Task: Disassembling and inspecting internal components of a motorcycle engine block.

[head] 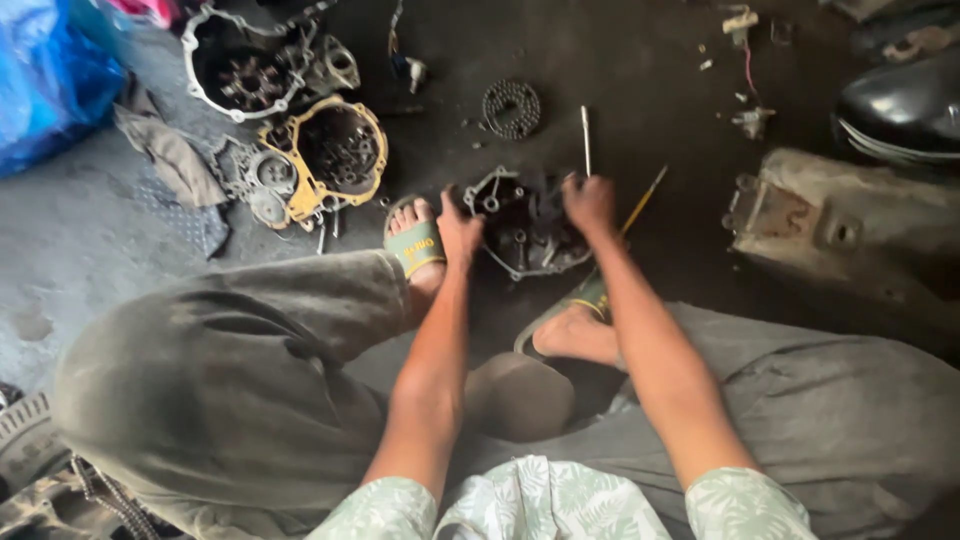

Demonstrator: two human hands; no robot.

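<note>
Left hand: the left hand (pixel 459 228) presses on the near-left rim of the engine casing (pixel 527 228), grip curled on its edge (fingers partly hidden).
Right hand: the right hand (pixel 589 200) rests on the casing's far-right edge; grip looks closed there, on what I cannot tell.
Casing: lies on the dark floor (pixel 640 70) between both sandalled feet, directly between the hands, each equally near.
Long axis: runs roughly left to right, hand to hand.
Nearby: a yellow-handled tool (pixel 644 199) just right; round sprocket (pixel 511 109) farther off; another open cover (pixel 335 155) well left.
</note>
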